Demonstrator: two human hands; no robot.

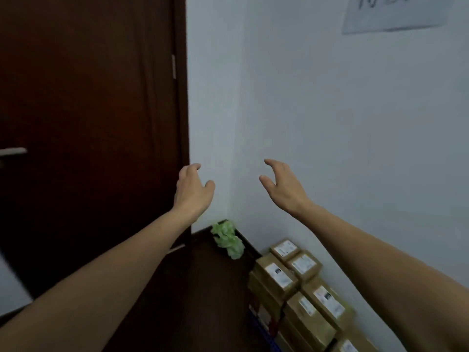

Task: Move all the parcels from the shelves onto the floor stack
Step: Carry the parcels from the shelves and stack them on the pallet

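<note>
Head view, looking into the corner of a room. Two bare forearms rise from the bottom corners of the frame, and the hands are held up near the centre, apart from each other.

The left hand (pixel 194 189) is just left of centre, over the edge of a door. Its fingers are loosely curled, its thumb is spread, and it holds nothing. The right hand (pixel 283 185) is just right of centre in front of the white wall (pixel 330 110). Its fingers are bent like a loose claw and it is also empty. Neither hand touches anything.

The parcels (pixel 299 288) are in the lower right of the frame, well below the hands. They are brown cardboard boxes with white printed labels on top, packed side by side and piled in layers on the dark floor (pixel 215 288) against the foot of the wall. The right forearm passes just to the right of the pile. A thin strip of blue shows at the pile's lower left edge, and what it belongs to cannot be told.

A crumpled green plastic bag (pixel 227 238) sits in the corner, between the pile and the door.

The dark brown door (pixel 88 123) fills the left half of the frame, with a silver handle (pixel 12 151) at the far left. A paper sign (pixel 396 13) with blurred handwriting hangs on the wall in the upper right, cut off by the top edge
</note>
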